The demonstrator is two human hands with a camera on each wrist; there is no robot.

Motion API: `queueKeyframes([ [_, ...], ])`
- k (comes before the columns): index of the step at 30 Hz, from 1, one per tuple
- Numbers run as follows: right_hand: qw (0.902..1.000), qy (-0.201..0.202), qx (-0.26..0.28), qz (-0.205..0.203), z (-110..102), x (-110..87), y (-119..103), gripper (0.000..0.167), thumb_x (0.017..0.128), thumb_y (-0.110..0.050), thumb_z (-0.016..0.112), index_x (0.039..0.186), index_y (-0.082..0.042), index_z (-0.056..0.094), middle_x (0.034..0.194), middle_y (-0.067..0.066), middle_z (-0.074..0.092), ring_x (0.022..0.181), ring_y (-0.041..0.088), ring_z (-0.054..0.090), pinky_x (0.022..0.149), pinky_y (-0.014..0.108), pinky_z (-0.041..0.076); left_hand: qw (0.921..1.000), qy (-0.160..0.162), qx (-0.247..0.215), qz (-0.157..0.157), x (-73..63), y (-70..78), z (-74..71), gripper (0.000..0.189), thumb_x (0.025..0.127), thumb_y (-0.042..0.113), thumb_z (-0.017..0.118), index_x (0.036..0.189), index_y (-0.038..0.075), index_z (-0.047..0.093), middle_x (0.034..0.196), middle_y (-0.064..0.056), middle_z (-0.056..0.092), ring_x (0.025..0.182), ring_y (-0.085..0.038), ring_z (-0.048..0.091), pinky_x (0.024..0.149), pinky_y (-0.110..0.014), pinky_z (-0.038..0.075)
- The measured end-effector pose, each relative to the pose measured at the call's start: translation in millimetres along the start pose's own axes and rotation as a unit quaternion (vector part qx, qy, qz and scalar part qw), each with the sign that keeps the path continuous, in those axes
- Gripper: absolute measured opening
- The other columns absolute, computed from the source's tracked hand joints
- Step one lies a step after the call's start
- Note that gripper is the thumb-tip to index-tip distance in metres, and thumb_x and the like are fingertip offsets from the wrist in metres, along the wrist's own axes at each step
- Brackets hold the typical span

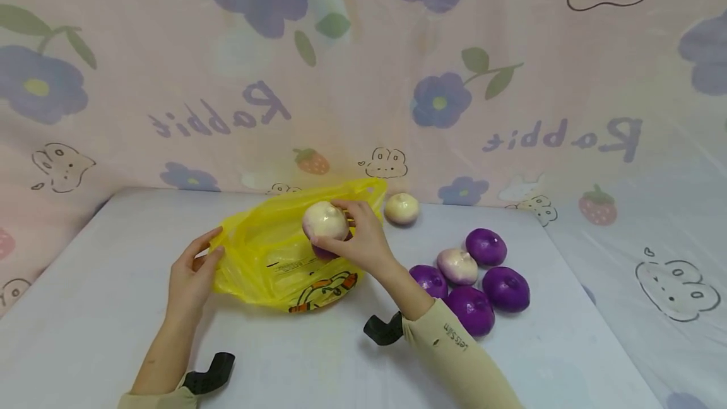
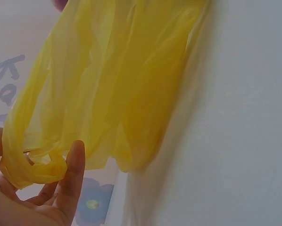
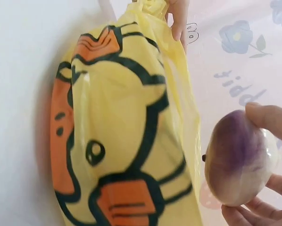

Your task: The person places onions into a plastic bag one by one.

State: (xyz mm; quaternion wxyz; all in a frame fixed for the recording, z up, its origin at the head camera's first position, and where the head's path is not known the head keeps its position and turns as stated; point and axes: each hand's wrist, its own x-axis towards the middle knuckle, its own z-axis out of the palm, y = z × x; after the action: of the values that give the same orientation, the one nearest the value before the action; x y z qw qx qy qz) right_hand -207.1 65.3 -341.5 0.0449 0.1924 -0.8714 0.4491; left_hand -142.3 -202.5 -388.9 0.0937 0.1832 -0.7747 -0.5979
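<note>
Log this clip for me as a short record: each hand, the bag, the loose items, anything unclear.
Left hand: the left hand holds the edge of the yellow plastic bag
Right hand: the right hand grips a white-and-purple vegetable at the bag
Bag print: orange-and-black cartoon
Loose on table: four purple vegetables and a pale one clustered on the person's right; another pale one near the back edge
Unclear: whether the purple patch under the gripped vegetable is its own underside
</note>
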Motion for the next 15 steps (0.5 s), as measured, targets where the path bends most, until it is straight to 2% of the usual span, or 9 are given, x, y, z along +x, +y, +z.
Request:
queueKeyframes([
  [8, 0.9993, -0.034, -0.015, 0.003, 13.8, 0.3, -4.4, 0.070, 0.073, -0.039, 0.082, 0.132, -0.013, 0.054, 0.124, 0.010, 0.049, 0.101, 0.022, 0.050, 0.085, 0.036, 0.049, 1.0000, -0.002, 0.003, -0.007, -0.9, 0.4, -2.2, 0.045, 0.100, 0.027, 0.048, 0.144, 0.020, 0.045, 0.139, -0.004, 0.038, 0.084, 0.008, 0.051, 0.065, -0.011, 0.049],
  [15, 0.9964, -0.064, -0.055, -0.012, 23.2, -0.2, -6.5, 0.070, 0.074, -0.040, 0.081, 0.132, -0.012, 0.054, 0.124, 0.010, 0.051, 0.105, 0.023, 0.053, 0.090, 0.039, 0.050, 1.0000, -0.001, -0.003, 0.001, -3.0, 2.4, -1.1, 0.044, 0.100, 0.026, 0.049, 0.143, 0.018, 0.047, 0.137, -0.001, 0.038, 0.085, 0.008, 0.051, 0.065, -0.011, 0.049],
])
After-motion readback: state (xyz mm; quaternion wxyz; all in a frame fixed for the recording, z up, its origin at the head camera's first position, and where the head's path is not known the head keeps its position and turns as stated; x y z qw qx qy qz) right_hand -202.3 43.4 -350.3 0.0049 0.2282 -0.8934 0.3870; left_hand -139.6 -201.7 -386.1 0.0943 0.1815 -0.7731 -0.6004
